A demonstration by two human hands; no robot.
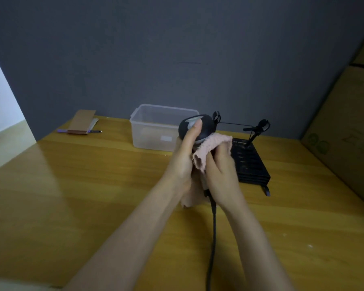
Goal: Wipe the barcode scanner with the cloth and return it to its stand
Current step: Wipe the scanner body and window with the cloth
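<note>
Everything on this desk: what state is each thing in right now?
Barcode scanner: lifted, gripped by left hand.
Cloth: pressed on scanner by right hand.
Stand: empty.
Plastic container: lidless.
Cable: attached, trailing down.
Pen: lying flat.

Dim, soft overall, pale daylight at far left, broad glare streaks across the wooden tabletop (51,185), wide-angle bending at the edges, grey back wall (177,49) murky, fine detail smeared throughout

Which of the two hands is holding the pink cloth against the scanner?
The right hand presses the pink cloth; the left hand grips the scanner bare.
</note>
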